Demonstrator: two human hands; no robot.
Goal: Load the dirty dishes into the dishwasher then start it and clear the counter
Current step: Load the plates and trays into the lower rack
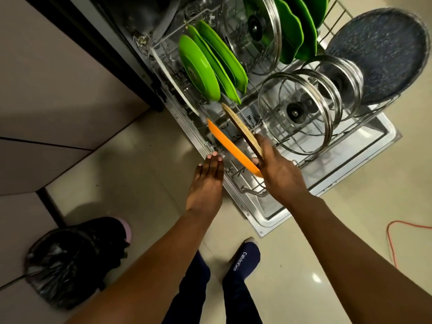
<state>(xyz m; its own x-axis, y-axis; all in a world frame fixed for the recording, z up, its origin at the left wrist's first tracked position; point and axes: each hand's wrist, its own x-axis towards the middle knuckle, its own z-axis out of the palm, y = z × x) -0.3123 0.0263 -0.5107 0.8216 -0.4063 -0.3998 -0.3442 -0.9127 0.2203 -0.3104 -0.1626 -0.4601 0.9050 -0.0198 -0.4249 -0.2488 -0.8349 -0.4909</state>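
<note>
Head view: right hand (279,174) grips brown plate (240,128) (beside orange plate (230,146)); left hand (207,183) flat, holding nothing.

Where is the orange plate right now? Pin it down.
In the head view, the orange plate stands on edge in the front left of the lower rack, just left of the brown plate that the right hand grips.

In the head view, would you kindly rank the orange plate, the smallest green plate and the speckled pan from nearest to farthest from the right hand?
From the right hand:
1. Orange plate, touching it, left.
2. Smallest green plate, upper left in the rack.
3. Speckled pan, far right rear.
</note>
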